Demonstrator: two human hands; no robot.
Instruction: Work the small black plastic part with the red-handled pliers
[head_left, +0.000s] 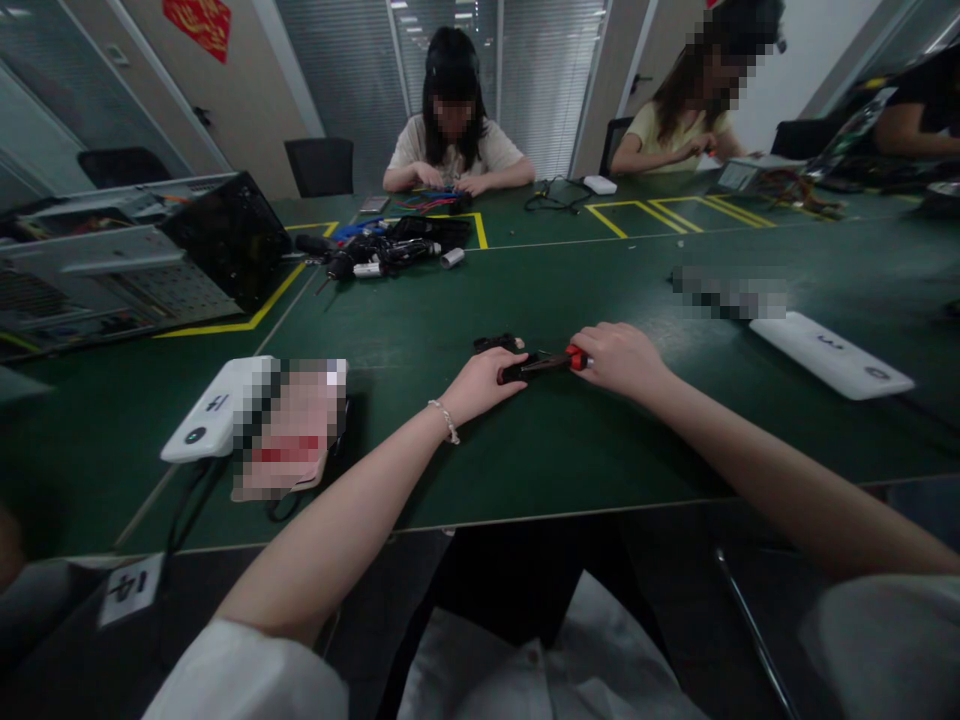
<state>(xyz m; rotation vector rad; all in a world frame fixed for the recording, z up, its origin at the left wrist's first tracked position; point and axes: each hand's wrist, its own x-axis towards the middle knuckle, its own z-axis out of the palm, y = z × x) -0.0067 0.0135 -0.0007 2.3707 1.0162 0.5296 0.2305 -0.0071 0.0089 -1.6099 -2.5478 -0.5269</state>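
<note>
My left hand (484,382) is curled around the black end of a slim tool (541,365) lying on the green table (525,440). My right hand (619,357) is closed around the tool's red end (576,357). A small black part (496,343) lies just beyond my left hand. A bead bracelet sits on my left wrist.
A white numbered box (214,410) lies at near left, another white box (829,355) at right. An open computer case (127,255) stands at far left, with a heap of black cables and parts (382,250) behind. Two people work across the table, a third at far right.
</note>
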